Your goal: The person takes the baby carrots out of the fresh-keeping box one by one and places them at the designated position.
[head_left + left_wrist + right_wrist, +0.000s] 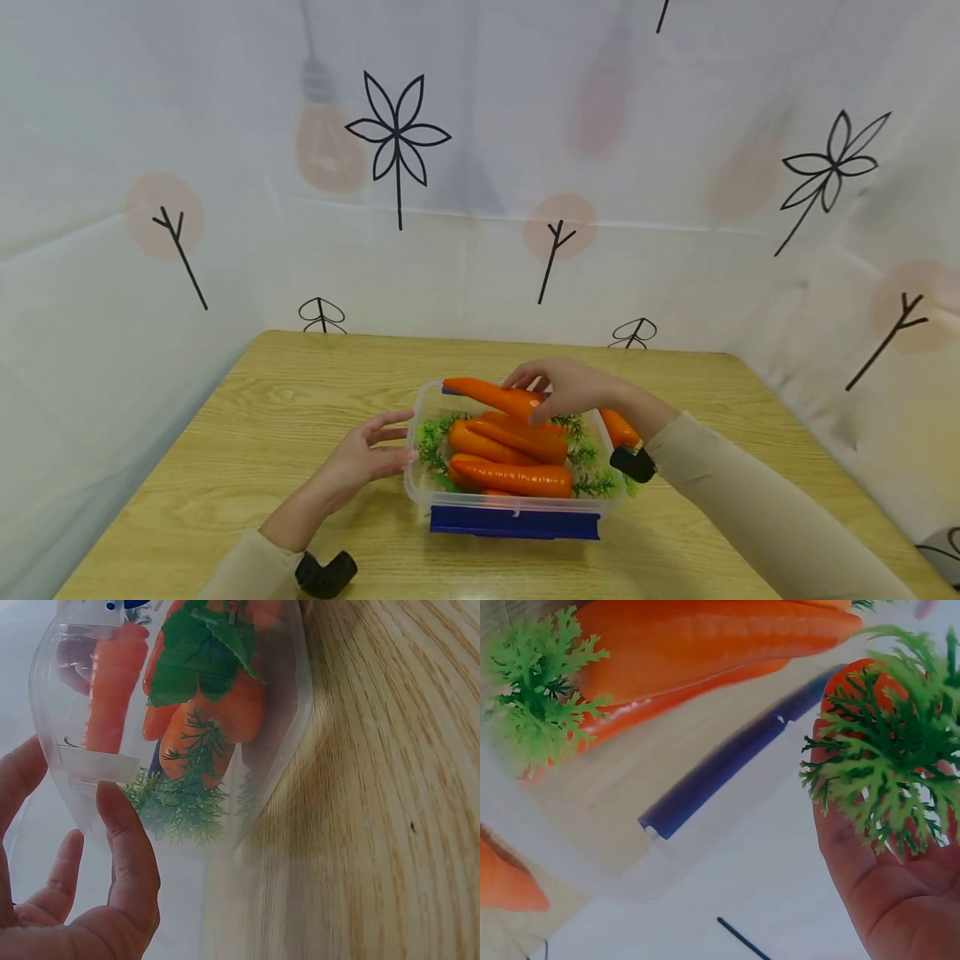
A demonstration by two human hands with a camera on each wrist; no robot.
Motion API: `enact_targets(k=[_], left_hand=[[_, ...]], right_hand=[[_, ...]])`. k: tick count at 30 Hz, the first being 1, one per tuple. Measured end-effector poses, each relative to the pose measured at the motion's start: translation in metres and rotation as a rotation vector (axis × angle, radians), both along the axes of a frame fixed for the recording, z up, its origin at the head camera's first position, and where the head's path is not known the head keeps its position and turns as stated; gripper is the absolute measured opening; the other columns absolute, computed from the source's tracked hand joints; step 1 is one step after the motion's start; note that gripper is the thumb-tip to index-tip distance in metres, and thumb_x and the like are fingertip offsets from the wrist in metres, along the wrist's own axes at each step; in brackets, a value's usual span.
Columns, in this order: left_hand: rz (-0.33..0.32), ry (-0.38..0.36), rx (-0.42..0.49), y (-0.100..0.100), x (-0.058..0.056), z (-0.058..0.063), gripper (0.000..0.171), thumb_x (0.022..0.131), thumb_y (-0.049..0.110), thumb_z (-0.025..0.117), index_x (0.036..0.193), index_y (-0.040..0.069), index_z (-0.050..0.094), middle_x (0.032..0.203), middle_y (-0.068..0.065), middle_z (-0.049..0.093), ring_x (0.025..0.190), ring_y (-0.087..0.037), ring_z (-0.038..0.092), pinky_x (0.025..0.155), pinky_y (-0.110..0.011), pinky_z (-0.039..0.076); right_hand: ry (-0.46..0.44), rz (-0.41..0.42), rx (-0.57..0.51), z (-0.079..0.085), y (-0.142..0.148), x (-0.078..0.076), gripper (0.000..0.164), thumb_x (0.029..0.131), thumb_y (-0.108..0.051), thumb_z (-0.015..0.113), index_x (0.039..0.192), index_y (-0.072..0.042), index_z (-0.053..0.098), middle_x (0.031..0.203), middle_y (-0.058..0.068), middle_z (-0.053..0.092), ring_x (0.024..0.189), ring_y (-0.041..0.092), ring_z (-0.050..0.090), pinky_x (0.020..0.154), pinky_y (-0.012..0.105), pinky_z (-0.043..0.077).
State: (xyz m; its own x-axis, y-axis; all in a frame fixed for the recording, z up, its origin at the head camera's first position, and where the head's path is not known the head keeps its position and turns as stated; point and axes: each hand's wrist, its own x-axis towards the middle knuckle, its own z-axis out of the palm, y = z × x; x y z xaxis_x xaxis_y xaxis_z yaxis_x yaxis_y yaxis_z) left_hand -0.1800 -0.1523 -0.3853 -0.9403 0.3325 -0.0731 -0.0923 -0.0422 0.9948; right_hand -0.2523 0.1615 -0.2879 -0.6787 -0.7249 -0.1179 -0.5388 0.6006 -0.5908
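Observation:
A clear plastic container (517,502) with blue latches stands on the table, holding several orange carrots (517,479) with leafy green tops. Over its far part, my right hand (573,388) grips one carrot (480,390) near its thick end; the tip points left. In the right wrist view, the green leaves (900,750) of this carrot cover part of the palm and fingers. My left hand (367,454) is at the container's left side, its fingers extended and fingertips touching the outer wall. The left wrist view shows the thumb (127,847) against a clear side tab (97,763).
Another carrot (619,428) lies on the wooden table (300,392) just right of the container, partly behind my right forearm. A white patterned cloth (465,275) hangs behind and beside the table. At the far right edge is a dark cable (937,550).

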Motion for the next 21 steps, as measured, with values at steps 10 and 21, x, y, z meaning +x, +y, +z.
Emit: enact_targets(k=[10, 21], left_hand=[[-0.002, 0.005, -0.003, 0.000, -0.001, -0.001, 0.068, 0.084, 0.011, 0.070, 0.141, 0.002, 0.035, 0.136, -0.029, 0.035, 0.105, -0.029, 0.057, 0.084, -0.040, 0.050], [0.003, 0.006, -0.010, 0.000, 0.000, 0.000, 0.068, 0.084, 0.011, 0.070, 0.142, 0.003, 0.035, 0.136, -0.029, 0.035, 0.105, -0.029, 0.057, 0.084, -0.040, 0.050]], right_hand=[[0.031, -0.123, -0.134, 0.003, 0.020, 0.009, 0.051, 0.079, -0.016, 0.074, 0.126, -0.013, 0.056, 0.121, 0.010, 0.055, 0.103, 0.029, 0.054, 0.076, 0.036, 0.051], [0.069, -0.257, -0.250, -0.005, 0.043, 0.017, 0.051, 0.079, -0.017, 0.074, 0.126, -0.011, 0.055, 0.121, 0.014, 0.055, 0.100, 0.029, 0.055, 0.072, 0.034, 0.052]])
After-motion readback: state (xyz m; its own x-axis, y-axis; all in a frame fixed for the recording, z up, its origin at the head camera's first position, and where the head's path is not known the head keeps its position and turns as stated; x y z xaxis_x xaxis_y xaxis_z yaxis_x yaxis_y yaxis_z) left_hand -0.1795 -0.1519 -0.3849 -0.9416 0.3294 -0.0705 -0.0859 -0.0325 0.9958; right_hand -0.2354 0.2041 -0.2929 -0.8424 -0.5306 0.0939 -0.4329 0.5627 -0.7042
